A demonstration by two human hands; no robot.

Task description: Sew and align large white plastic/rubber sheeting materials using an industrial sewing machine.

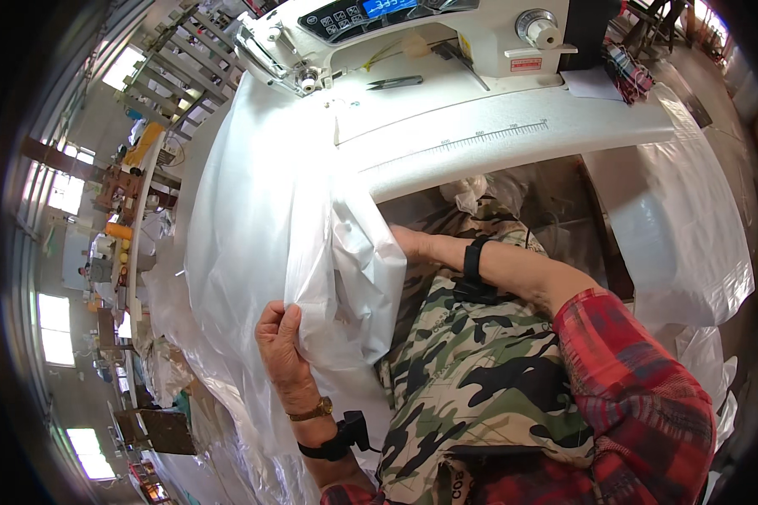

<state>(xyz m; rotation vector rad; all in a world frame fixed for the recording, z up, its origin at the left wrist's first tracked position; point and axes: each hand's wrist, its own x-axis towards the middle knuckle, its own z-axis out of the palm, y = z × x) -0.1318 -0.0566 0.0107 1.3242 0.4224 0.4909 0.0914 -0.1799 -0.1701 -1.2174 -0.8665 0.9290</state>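
A large sheet of white plastic film [244, 210] hangs over the table's front edge and runs up under the head of a white sewing machine [497, 50]. My left hand [281, 341] pinches a folded edge of this film between thumb and fingers, below the table. Behind the bunched folds, my right hand [408, 244] reaches in from the right. Its fingers are hidden by the film, so their grip does not show. Camouflage cloth [488, 362] covers my lap under both arms.
Tweezers [394, 82] lie on the machine bed, beside a ruler scale [480, 135] along the table edge. More white film [674, 219] drapes at the right. A checked cloth [627, 74] sits by the machine's right end. Shelving and cluttered benches [126, 194] line the left.
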